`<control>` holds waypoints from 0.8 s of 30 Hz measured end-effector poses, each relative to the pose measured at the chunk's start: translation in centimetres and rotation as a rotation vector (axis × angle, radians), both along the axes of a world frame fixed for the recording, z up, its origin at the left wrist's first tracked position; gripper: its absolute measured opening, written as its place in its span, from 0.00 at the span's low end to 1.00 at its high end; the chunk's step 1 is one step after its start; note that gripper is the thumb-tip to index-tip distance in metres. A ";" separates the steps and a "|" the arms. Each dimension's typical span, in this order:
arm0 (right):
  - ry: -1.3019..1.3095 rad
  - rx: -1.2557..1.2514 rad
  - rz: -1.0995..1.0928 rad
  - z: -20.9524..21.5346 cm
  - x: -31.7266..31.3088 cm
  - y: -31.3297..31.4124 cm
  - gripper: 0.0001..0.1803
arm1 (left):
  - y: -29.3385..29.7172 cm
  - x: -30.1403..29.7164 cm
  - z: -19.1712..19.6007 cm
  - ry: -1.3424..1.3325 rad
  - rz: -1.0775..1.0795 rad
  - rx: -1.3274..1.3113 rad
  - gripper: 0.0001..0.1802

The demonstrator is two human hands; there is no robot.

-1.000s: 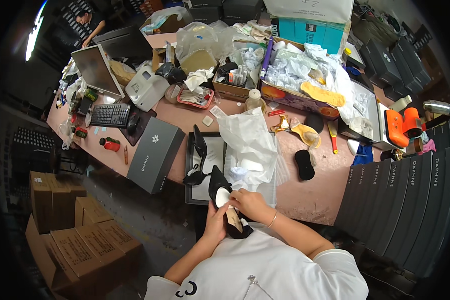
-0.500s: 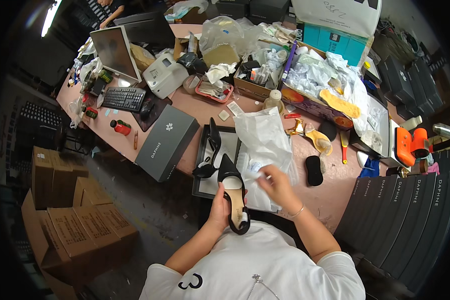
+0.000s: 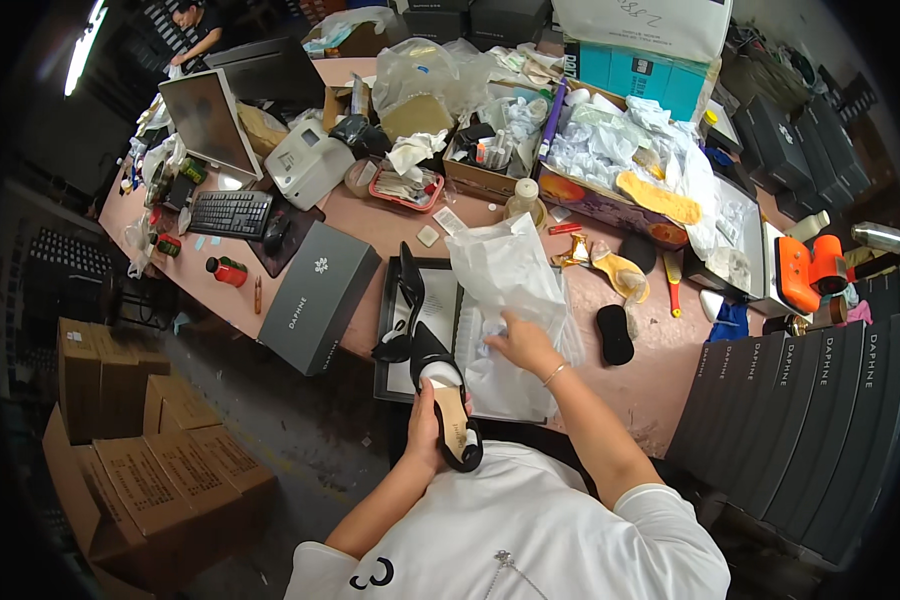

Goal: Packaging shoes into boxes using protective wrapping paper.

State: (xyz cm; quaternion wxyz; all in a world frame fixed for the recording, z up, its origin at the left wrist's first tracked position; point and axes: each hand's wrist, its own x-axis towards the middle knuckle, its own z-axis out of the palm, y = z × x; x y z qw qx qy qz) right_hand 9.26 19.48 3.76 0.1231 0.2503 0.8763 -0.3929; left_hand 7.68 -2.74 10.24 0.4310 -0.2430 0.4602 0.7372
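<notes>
My left hand [image 3: 425, 432] is wrapped round a black slingback shoe [image 3: 431, 348], its toe pointing away from me and its tan insole facing up. White padding shows inside the toe and near the heel. Its mate, another black shoe [image 3: 410, 285], lies on its side in the left part of an open dark shoebox [image 3: 381, 380]. To the right, my right hand [image 3: 530, 348] bends over the box, thumb and forefinger closed on white tissue paper [image 3: 500, 262] spread across the box's right side. The fingertips partly blend with the paper.
A closed grey shoebox lid [image 3: 322, 300] lies left of the open box. Beyond are a keyboard [image 3: 232, 213], a bottle [image 3: 523, 200] and a carton of crumpled paper [image 3: 610, 135]. A black brush-like pad [image 3: 615, 335] lies right; stacked shoeboxes [image 3: 790, 400] stand lower right.
My right hand has moved slightly away from me and left, down onto the tissue paper. The held shoe stays in my left hand. The whole view has shifted a little.
</notes>
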 end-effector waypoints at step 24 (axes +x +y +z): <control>0.499 -0.234 0.070 6.8 4.4 -6.1 0.50 | 0.6 2.0 -1.3 0.286 -0.429 0.154 0.34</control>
